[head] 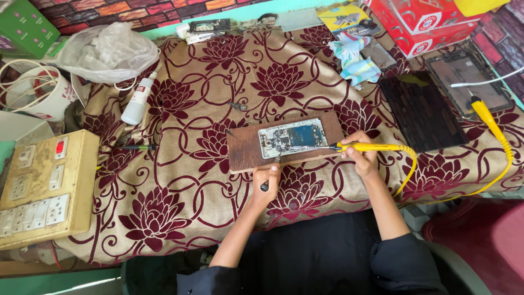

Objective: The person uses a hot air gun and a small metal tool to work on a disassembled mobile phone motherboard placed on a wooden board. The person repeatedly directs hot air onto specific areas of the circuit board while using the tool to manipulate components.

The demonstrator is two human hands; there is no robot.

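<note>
An opened phone [292, 137] with its inner boards bare lies on a small brown wooden board [246, 152] in the middle of the flowered cloth. My right hand [361, 155] grips a yellow soldering iron [371, 147], its tip touching the phone's right end. My left hand [267, 179] holds a thin dark tool [266, 184], tweezers or a probe, pointing up at the phone's lower edge. The iron's yellow cord [494, 127] loops off to the right.
A switchboard box [45, 186] sits at left. A white bottle [139, 100], a plastic bag [106, 52] and a white cup [43, 97] lie at back left. Two dark tablets [423, 109], a crumpled cloth [353, 61] and a red box [431, 24] are at right.
</note>
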